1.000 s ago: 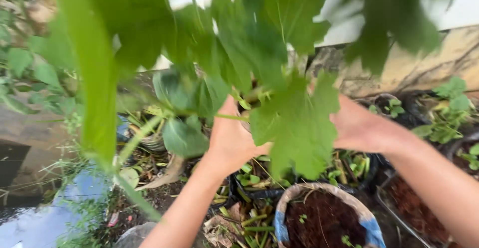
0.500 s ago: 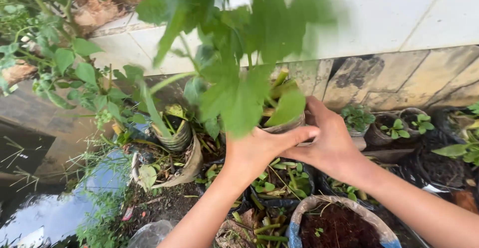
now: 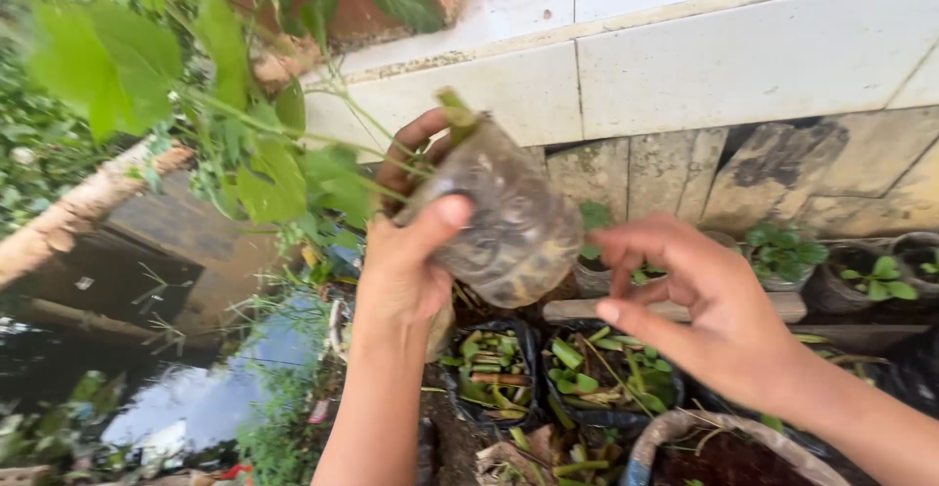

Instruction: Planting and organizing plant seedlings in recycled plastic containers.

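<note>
While the left hand holds the small plant pot up in the air, tipped on its side with the base turned toward the camera, the plant's long thin stems and broad green leaves trail off to the left. The left grip is closed on the pot: the thumb presses across the near wall and the fingers wrap round the far side close to the rim. The right hand hangs just beside the pot's base, apart from it, fingers half curled and the grip open and empty.

The pot looks like a thin, see-through plastic cup, grimy, with dark soil and roots showing through the wall. It should be fairly light, but soft-walled, so a hard squeeze would likely dent it and loosen the root ball. Soil could spill from the rim at this tilt. The wall may be damp and a little slippery. The safest hold seems to be round the middle of the cup with a second hand under the base; the stems look too slender to carry any weight.

Below lie black grow bags filled with green cuttings, a woven sack of soil, little potted seedlings and a white tiled wall.
</note>
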